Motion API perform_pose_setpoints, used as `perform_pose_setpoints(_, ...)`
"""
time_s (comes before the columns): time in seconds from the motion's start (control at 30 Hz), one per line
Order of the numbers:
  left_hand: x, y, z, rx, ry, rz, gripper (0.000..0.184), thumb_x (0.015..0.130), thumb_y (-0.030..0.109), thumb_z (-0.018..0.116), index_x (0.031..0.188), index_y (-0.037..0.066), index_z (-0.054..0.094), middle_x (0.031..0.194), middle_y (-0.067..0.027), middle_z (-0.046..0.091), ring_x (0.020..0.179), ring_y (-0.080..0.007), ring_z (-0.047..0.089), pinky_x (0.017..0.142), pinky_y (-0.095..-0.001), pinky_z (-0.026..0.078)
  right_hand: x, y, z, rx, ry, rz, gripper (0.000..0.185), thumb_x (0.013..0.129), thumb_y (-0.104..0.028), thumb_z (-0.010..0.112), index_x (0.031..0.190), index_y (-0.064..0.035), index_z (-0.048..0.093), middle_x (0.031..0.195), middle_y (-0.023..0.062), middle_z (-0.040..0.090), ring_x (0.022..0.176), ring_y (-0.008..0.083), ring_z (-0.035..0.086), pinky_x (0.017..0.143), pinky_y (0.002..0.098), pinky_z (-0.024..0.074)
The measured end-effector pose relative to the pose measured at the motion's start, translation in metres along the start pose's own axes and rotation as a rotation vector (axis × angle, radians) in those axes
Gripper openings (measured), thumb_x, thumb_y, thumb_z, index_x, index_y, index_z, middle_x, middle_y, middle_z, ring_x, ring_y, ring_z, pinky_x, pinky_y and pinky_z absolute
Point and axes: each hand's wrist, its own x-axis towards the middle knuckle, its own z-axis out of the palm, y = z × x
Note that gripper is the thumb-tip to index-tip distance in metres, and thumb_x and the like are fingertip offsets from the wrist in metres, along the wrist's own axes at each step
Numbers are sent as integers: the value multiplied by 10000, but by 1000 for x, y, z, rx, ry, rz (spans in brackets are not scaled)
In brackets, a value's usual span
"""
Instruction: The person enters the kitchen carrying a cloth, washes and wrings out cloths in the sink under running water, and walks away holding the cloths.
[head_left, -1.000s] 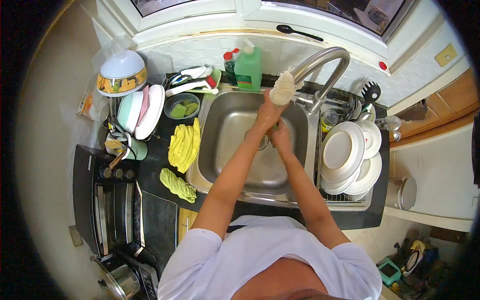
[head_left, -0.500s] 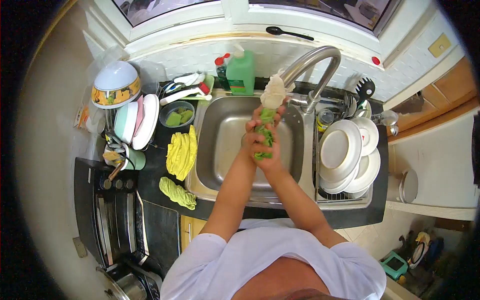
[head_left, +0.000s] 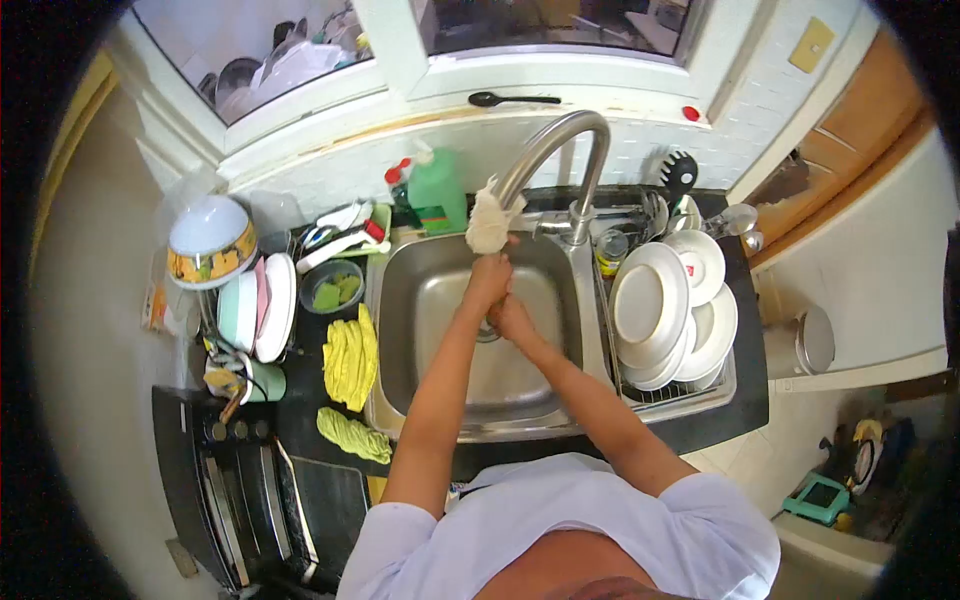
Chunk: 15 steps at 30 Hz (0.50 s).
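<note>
My left hand (head_left: 488, 280) is just below the faucet's cloth-wrapped spout (head_left: 490, 222), its back turned up and its fingers closed. My right hand (head_left: 513, 318) sits right against it, lower and to the right, also closed. The green leafy-looking material is hidden from view; whatever lies inside the hands does not show. Both are over the steel sink basin (head_left: 420, 330), with the drain partly visible beneath them. The curved metal faucet (head_left: 597, 150) rises behind.
On the left are yellow gloves (head_left: 350, 358), a rolled green cloth (head_left: 352, 436) and a dark bowl (head_left: 332, 287) with green sponges. A green soap bottle (head_left: 438, 195) stands behind the sink. White plates (head_left: 648, 300) fill the rack on the right.
My hands have closed together, and the green material seen between the fingers has gone out of sight. The view has shifted, moving the sink and faucet leftward and downward in the picture.
</note>
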Motion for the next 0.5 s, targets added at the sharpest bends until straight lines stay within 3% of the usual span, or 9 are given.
perform_pose_setpoints(0.07,-7,-11,8,215,119,82,353,820,25,407,1139,172,446,627,-96,489,513,-155,500,453,-298,396,7,29,2,14,46,-55,176,811,-212,555,862,-44,533,679,40,540,548,132,465,475,283,347)
perform_pose_setpoints(0.13,-15,-2,3,112,-59,-327,368,811,12,402,1138,173,447,672,-131,511,526,-181,525,468,-324,418,10,46,4,37,74,56,240,790,-185,593,921,14,563,806,73,591,771,211,550,679,346,421)
perform_pose_setpoints(0.23,-26,15,-11,-107,-95,-562,286,868,106,445,1146,172,446,707,-110,520,528,-180,525,486,-320,437,8,62,11,-289,107,-253,250,810,-247,591,882,-9,556,750,69,576,636,196,554,555,325,431)
perform_pose_setpoints(0.3,-43,-5,-26,-729,-206,-555,328,903,298,483,1198,166,431,819,-90,544,591,-171,548,510,-299,461,-6,39,12,-145,-92,163,261,820,-310,578,834,-51,543,681,39,540,505,156,496,435,293,373)
perform_pose_setpoints(0.33,-45,0,-42,-818,-240,-669,431,884,393,488,1239,162,404,864,-84,545,631,-172,557,523,-290,472,-16,21,14,-66,-193,368,271,826,-341,572,810,-72,536,647,24,521,439,137,466,374,277,344)
perform_pose_setpoints(0.4,-47,42,-85,-1084,-237,-791,619,837,531,504,1312,168,344,965,-86,533,732,-190,567,576,-307,498,-40,-6,17,408,-437,473,296,831,-397,549,743,-122,485,560,-25,418,328,70,313,296,224,205)
perform_pose_setpoints(0.47,-62,51,-102,-1441,-191,-709,727,799,589,508,1356,179,283,1045,-102,510,817,-216,565,652,-354,511,-55,-31,26,893,-703,707,249,831,-301,555,703,-135,422,529,-33,336,358,48,274,294,200,180)
perform_pose_setpoints(0.5,-75,40,-102,-1614,-183,-618,757,790,605,500,1367,181,255,1071,-109,501,840,-226,561,688,-376,510,-62,-35,37,1056,-757,657,251,837,-312,541,720,-126,419,539,-31,335,361,53,279,291,203,194)
